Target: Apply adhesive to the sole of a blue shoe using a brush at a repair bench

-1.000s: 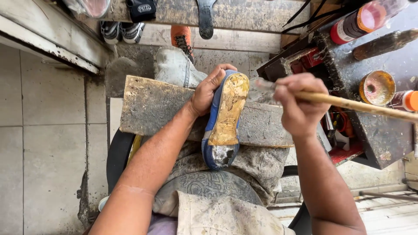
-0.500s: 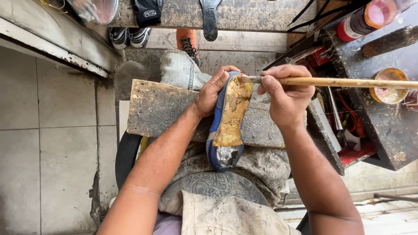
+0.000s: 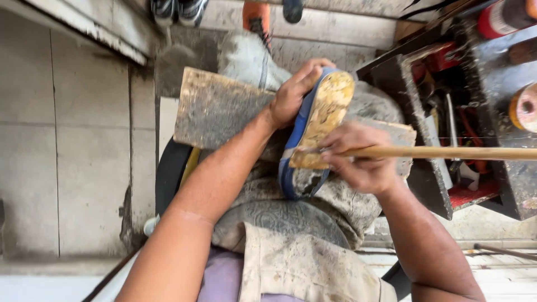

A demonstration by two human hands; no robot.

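Stick (image 3: 447, 152) lowered; right hand (image 3: 361, 162) grip mid-sole (image 3: 319, 126).

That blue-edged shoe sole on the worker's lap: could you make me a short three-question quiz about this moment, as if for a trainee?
1. True or false: the left hand grips the upper end of the shoe sole.
2. The right hand holds: A) a hammer, B) a long wooden stick, C) scissors?
3. What does the sole rest on?

Key: 1. True. 2. B; its tip touches the sole's yellowish face. 3. A worn wooden board laid across the lap.
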